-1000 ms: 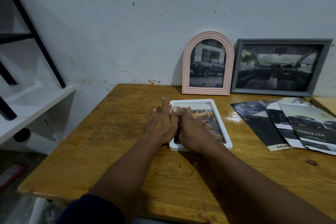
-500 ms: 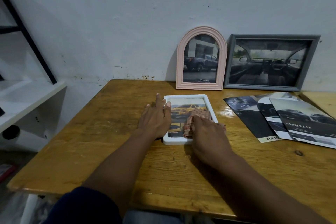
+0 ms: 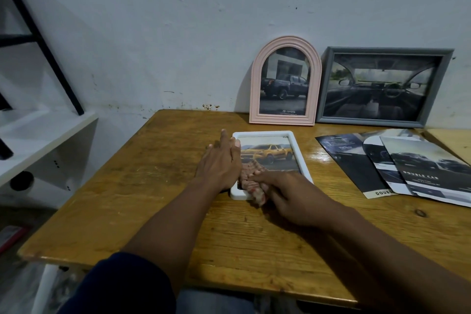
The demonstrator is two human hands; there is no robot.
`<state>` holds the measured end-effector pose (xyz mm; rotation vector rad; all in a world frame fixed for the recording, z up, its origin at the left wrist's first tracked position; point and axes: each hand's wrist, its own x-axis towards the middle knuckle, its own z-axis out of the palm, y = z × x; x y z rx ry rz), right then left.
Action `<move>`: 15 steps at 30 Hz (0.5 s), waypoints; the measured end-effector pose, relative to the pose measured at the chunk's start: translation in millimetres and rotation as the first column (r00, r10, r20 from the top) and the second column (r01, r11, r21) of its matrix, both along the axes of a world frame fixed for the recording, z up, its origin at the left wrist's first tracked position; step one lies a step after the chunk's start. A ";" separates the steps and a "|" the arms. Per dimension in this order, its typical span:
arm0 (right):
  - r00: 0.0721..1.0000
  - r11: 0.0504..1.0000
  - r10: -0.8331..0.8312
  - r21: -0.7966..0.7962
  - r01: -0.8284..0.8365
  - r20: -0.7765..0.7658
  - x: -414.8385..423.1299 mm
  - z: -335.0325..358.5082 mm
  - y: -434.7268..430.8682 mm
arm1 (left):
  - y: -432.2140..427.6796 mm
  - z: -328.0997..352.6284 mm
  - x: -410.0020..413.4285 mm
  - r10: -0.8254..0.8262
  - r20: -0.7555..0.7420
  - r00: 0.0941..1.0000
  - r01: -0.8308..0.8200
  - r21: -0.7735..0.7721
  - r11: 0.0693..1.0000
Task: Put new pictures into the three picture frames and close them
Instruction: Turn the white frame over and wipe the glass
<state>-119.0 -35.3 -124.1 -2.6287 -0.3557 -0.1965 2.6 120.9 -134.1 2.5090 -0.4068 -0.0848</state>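
Pink frame: stands upright against the wall at the back of the tabletop, a dark pickup picture showing in it — by the look of it, done.
Grey frame: just beside the pink one, also leaning on the wall, a car-interior picture in it; it looks finished too.
White frame: lies flat, face up, near the middle of the tabletop, a yellow pickup picture showing through the front.
Stage: two of three appear filled and set up; the white one seems loaded and is getting a last wipe (whether its back is shut I cannot tell).
Left hand: flat, fingers stretched out along the frame's left edge, pinning it down.
Right hand: fingers narrow, pressing a pinkish cloth against the frame's near left corner.
Left to do: likely only standing the white frame with the others.
Brochures: fanned out to the right, well apart from the hands.
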 end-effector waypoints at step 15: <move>0.967 0.950 -0.248 0.209 0.231 0.060 -26.7 14.7 -41.3 | 1.7 -5.6 2.8 -0.044 0.041 0.998 0.044 0.000 0.999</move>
